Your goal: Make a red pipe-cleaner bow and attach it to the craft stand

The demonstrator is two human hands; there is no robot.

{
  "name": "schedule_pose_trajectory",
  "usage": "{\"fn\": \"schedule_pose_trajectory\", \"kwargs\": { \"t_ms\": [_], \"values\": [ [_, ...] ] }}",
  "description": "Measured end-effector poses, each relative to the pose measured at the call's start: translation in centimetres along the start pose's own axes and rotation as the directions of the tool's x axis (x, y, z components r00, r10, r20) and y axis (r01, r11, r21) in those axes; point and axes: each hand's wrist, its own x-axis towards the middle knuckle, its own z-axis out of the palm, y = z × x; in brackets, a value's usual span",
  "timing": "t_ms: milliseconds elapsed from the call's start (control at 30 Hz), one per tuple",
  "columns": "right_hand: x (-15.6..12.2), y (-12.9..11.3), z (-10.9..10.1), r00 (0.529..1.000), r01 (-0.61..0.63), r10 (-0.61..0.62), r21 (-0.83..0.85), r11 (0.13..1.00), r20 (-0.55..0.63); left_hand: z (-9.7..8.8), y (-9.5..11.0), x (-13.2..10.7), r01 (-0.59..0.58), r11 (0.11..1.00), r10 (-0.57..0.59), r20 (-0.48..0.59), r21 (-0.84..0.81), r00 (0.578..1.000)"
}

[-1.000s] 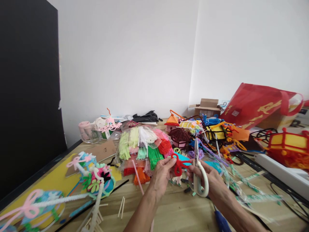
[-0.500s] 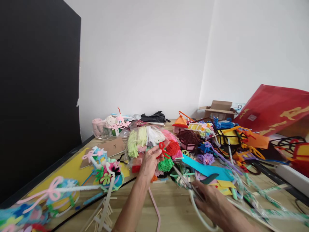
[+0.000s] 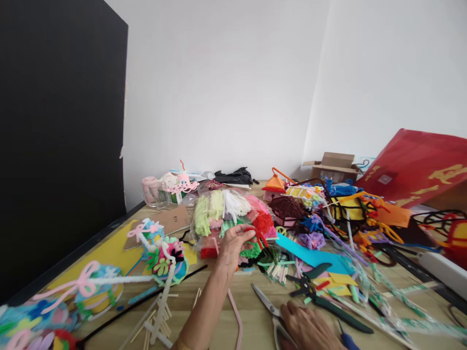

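My left hand (image 3: 235, 245) is over the middle of the table, with thumb and fingertips pinched on a bent red pipe cleaner (image 3: 261, 238). Its ends hang down in front of bundled pipe cleaners. My right hand (image 3: 308, 326) is low over the front of the table, its fingers curled at the handles of scissors (image 3: 270, 307). The scissors lie at table level, blades pointing away to the left; part of the handles is hidden by the hand. Dark green-handled pliers (image 3: 310, 288) lie just beyond my right hand. A blue-handled tool (image 3: 348, 340) is to its right.
Bagged pipe cleaners (image 3: 215, 211) in several colours are piled mid-table. Fuzzy flower crafts (image 3: 164, 257) stand at the left. A blue paper strip (image 3: 310, 255), an orange-roofed lantern (image 3: 274, 183) and tangled crafts cover the right. A red bag (image 3: 416, 167) leans behind; a black panel (image 3: 62, 146) borders the left.
The scissors have come down to the table, and my right hand has moved down with them. My left hand has shifted slightly right and down with the red pipe cleaner.
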Motion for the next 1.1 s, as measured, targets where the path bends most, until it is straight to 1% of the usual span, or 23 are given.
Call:
{"fn": "schedule_pose_trajectory", "kwargs": {
  "t_ms": [67, 133, 200, 233, 267, 300, 367, 400, 467, 500, 533, 600, 667, 800, 867, 933, 1000, 1100],
  "values": [
    [0.1, 0.0, -0.4, 1.0, -0.006, 0.007, 0.072, 0.997, -0.013, 0.0, -0.1, 0.0, 0.006, 1.0, -0.006, -0.007, 0.016, 1.0],
    [0.6, 0.1, -1.7, 0.997, -0.044, 0.053, 0.152, 0.987, -0.056, 0.1, -0.3, 0.0, 0.014, 0.999, -0.014, 0.0, 0.03, 1.0],
    [1.5, 0.4, -3.5, 0.989, -0.113, 0.13, 0.208, 0.972, -0.072, 0.2, -0.4, -0.1, 0.028, 0.999, -0.029, 0.018, 0.044, 0.999],
    [2.2, 0.6, -4.5, 0.974, -0.212, 0.226, 0.314, 0.926, -0.009, 0.3, -0.5, -0.2, 0.036, 0.998, -0.038, 0.029, 0.052, 0.999],
    [2.9, 0.7, -5.5, 0.956, -0.289, 0.28, 0.434, 0.853, 0.087, 0.5, -0.6, -0.4, 0.045, 0.997, -0.047, 0.04, 0.06, 0.998],
    [3.7, 0.9, -6.4, 0.934, -0.354, 0.319, 0.546, 0.759, 0.161, 0.6, -0.6, -0.6, 0.054, 0.996, -0.057, 0.051, 0.068, 0.997],
    [5.0, 1.1, -7.8, 0.898, -0.424, 0.358, 0.717, 0.553, 0.255, 0.9, -0.8, -1.3, 0.074, 0.994, -0.08, 0.075, 0.086, 0.994],
    [5.5, 1.2, -8.2, 0.877, -0.454, 0.369, 0.784, 0.424, 0.308, 1.0, -0.9, -1.8, 0.083, 0.992, -0.092, 0.087, 0.095, 0.992],
    [6.3, 1.2, -8.5, 0.85, -0.477, 0.361, 0.853, 0.211, 0.385, 1.3, -1.0, -2.8, 0.1, 0.989, -0.112, 0.109, 0.11, 0.988],
    [6.5, 1.2, -8.6, 0.84, -0.482, 0.352, 0.867, 0.131, 0.414, 1.4, -1.1, -3.3, 0.106, 0.988, -0.12, 0.117, 0.117, 0.986],
    [6.7, 1.2, -8.6, 0.834, -0.484, 0.343, 0.872, 0.074, 0.433, 1.5, -1.3, -3.8, 0.111, 0.986, -0.127, 0.124, 0.122, 0.984],
    [7.0, 1.0, -8.5, 0.823, -0.486, 0.336, 0.874, -0.001, 0.458, 1.5, -1.5, -4.6, 0.121, 0.985, -0.136, 0.125, 0.123, 0.983],
    [7.1, 1.0, -8.3, 0.816, -0.481, 0.342, 0.876, -0.042, 0.465, 1.2, -1.8, -5.0, 0.144, 0.985, -0.154, 0.115, 0.092, 0.981],
    [7.2, 1.0, -8.0, 0.82, -0.463, 0.356, 0.885, -0.051, 0.449, 0.4, -2.1, -5.3, 0.225, 0.974, -0.221, 0.098, -0.038, 0.97],
    [7.3, 1.1, -7.9, 0.822, -0.453, 0.364, 0.89, -0.047, 0.438, 0.1, -2.1, -5.5, 0.268, 0.959, -0.256, 0.125, -0.092, 0.958],
    [7.3, 1.1, -7.8, 0.827, -0.44, 0.372, 0.897, -0.043, 0.423, 0.0, -2.3, -5.8, 0.294, 0.95, -0.275, 0.156, -0.108, 0.949],
    [7.2, 1.1, -7.7, 0.832, -0.428, 0.373, 0.903, -0.039, 0.41, 0.1, -2.6, -6.3, 0.276, 0.957, -0.262, 0.15, -0.085, 0.953],
    [7.1, 1.0, -7.6, 0.849, -0.422, 0.36, 0.906, 0.021, 0.387, 0.6, -3.5, -6.9, 0.209, 0.978, -0.205, 0.113, -0.027, 0.972]
  ]
}}
